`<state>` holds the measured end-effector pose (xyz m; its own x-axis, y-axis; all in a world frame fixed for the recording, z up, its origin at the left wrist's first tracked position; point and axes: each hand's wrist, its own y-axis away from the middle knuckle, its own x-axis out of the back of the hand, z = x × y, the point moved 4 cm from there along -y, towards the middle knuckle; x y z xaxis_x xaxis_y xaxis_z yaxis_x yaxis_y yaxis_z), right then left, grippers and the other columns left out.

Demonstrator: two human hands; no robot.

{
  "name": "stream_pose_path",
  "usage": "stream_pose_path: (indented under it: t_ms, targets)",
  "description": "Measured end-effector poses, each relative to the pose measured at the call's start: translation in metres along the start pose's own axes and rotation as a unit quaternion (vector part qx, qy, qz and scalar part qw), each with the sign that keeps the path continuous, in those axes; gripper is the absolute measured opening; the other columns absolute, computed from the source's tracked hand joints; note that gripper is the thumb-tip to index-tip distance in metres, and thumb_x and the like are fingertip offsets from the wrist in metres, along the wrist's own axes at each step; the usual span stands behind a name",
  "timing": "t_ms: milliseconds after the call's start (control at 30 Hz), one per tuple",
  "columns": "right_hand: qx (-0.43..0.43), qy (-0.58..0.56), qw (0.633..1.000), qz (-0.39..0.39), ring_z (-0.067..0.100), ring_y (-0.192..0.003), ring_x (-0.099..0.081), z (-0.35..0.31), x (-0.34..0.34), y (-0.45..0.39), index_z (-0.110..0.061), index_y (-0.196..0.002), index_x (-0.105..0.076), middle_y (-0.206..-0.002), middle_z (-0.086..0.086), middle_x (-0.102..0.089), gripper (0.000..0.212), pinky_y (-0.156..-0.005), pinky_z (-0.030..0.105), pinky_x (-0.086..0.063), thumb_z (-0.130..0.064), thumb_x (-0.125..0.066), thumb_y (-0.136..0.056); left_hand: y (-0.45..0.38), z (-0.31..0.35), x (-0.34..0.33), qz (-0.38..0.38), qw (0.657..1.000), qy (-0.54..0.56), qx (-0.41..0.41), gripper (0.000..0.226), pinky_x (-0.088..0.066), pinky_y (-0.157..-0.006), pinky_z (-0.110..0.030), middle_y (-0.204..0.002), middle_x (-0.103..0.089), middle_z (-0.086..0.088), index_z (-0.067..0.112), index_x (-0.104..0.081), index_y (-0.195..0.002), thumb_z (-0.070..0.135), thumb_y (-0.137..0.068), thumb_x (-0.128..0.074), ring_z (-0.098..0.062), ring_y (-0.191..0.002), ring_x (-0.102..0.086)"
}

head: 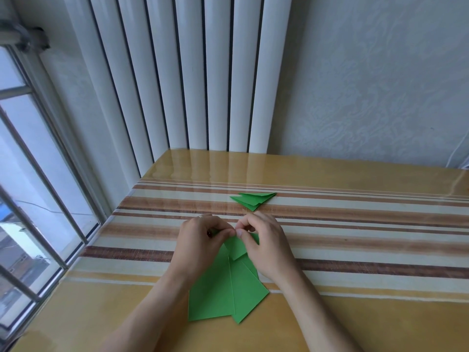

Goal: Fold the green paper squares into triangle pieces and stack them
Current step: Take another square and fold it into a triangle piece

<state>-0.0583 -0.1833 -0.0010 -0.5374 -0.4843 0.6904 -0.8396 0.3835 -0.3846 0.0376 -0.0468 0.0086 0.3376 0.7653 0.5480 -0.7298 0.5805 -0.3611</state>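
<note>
We are mid-fold: both hands, left (203,235) and right (264,237), pinch one green piece (237,246) over the unfolded squares (220,293). Next, we judge, the crease wants pressing flat before it joins the stack (253,199) further up the bench (355,250)

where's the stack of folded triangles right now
In the head view the triangle stack lies on the striped table just beyond the right hand, toward the radiator at the far edge.

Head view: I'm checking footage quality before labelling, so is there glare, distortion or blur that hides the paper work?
Head view: daylight from the window puts glossy reflections on the far table; wide-angle bending curves the radiator columns; the folded triangles stay sharp; left hand and right hand cover the piece they pinch.
</note>
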Motion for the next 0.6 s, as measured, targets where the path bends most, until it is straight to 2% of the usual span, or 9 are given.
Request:
stream_pose_path:
  t_ms: [333, 500, 600]
  targets:
    - [-0.057, 0.000, 0.998, 0.007, 0.009, -0.105, -0.050, 0.007, -0.002, 0.001, -0.025, -0.093, -0.061, -0.101, -0.013, -0.060, 0.012, -0.086, 0.007, -0.035, -0.018, -0.063, -0.102, 0.001, 0.002, 0.003, 0.027, 0.999, 0.005, 0.046, 0.009, -0.046, -0.064, -0.005, -0.069, -0.074, 0.018, 0.020, -0.083, -0.080, 0.011, -0.083, -0.086, 0.008, -0.073, -0.067]
    - [-0.112, -0.017, 0.993, 0.022, 0.008, -0.101, -0.055, 0.017, 0.003, 0.000, -0.020, -0.093, -0.062, -0.102, -0.012, -0.061, 0.011, -0.078, 0.004, -0.037, -0.017, -0.061, -0.103, 0.001, -0.002, 0.007, 0.046, 0.996, 0.016, 0.077, 0.010, -0.046, -0.063, -0.004, -0.072, -0.075, 0.017, 0.019, -0.084, -0.081, 0.010, -0.083, -0.085, 0.009, -0.074, -0.068]
    - [-0.123, -0.028, 0.991, 0.038, 0.001, -0.094, -0.056, 0.016, 0.004, 0.001, -0.022, -0.092, -0.062, -0.100, -0.012, -0.062, 0.012, -0.073, 0.004, -0.038, -0.017, -0.062, -0.103, 0.001, -0.003, 0.008, 0.058, 0.994, 0.023, 0.094, 0.009, -0.046, -0.061, -0.005, -0.069, -0.074, 0.017, 0.019, -0.084, -0.081, 0.010, -0.084, -0.084, 0.009, -0.071, -0.067]
